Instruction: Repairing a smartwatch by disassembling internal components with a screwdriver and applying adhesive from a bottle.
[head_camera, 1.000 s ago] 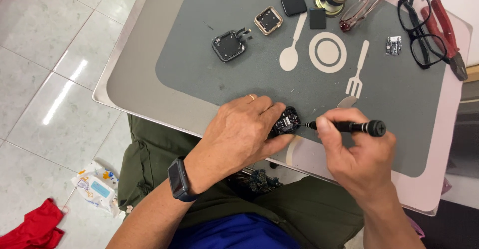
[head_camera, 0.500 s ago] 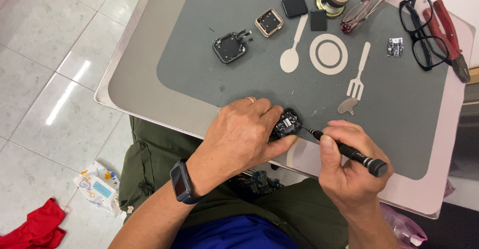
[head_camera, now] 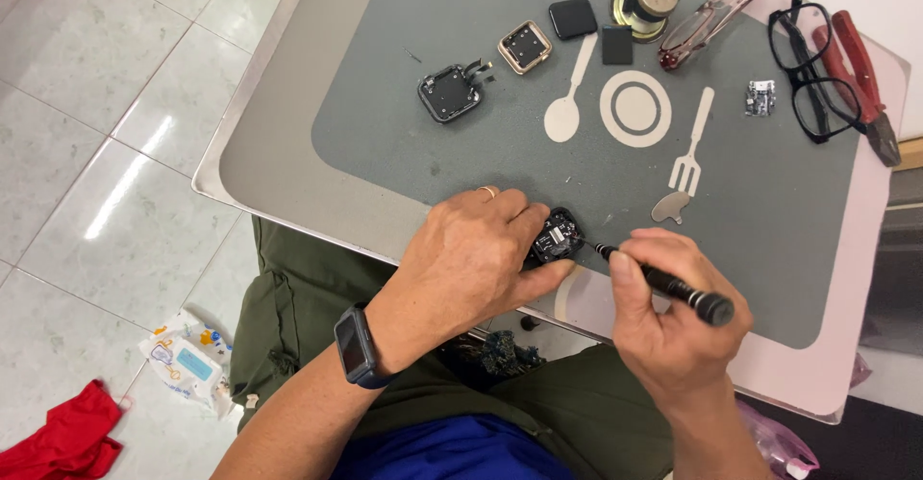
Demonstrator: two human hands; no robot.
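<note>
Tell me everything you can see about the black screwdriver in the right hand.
The black screwdriver is a slim precision tool with a dark, metal-looking handle, ridged bands and a thin bright shaft. It lies slanted, cap end toward the lower right, tip toward the upper left. The right hand pinches it between thumb and fingers. Its tip meets the exposed insides of the small opened black device, which the left hand steadies on the grey mat.

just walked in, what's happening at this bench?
A seated person works over a grey mat on a tray. The left hand pins a small opened black device near the mat's front edge. The right hand holds a black precision screwdriver, tip on the device's exposed insides. Other opened casings, loose parts, two pairs of glasses and red pliers lie along the far side.
</note>
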